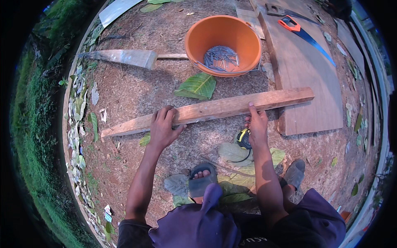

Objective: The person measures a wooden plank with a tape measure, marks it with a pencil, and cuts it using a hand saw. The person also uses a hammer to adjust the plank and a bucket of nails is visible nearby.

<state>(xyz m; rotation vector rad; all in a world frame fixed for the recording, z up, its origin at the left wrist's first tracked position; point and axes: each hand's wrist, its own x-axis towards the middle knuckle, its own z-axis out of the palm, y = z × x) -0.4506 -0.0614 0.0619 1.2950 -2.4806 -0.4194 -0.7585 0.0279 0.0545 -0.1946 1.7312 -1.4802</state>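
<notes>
A long squared wooden beam lies slantwise in front of me, its tapered left end low near the ground and its right end resting on a thick wooden plank. My left hand grips the beam left of its middle, fingers over the top and thumb along the near side. With my right hand I hold its near edge further right, thumb on the wood and fingers curled beneath. A black and yellow tape measure is right beside that hand, its strap hanging over a leaf; whether the fingers touch it I cannot tell.
An orange bucket with several nails stands beyond the beam. To its left lies a wooden-handled tool with a long pale head. A handsaw with an orange handle and an older saw rest on the plank. Big leaves litter the ground.
</notes>
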